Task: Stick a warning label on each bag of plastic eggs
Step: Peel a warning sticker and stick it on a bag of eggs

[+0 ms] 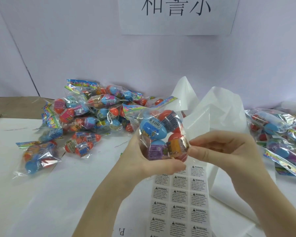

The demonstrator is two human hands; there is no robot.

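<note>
A clear bag of plastic eggs (162,132), blue, red, purple and orange, is held upright above the table. My left hand (143,159) cups it from below and the left, fingers curled round its bottom. My right hand (217,149) pinches the bag's lower right side between thumb and forefinger; whether a label sits under those fingertips I cannot tell. Below the hands a sheet of warning labels (179,204) lies flat in three columns.
A heap of egg bags (92,113) lies at the left, with two single bags nearer the front. More egg bags (284,139) lie at the right edge. Empty white backing paper (217,110) curls up behind the hands. A paper sign (176,14) hangs on the wall.
</note>
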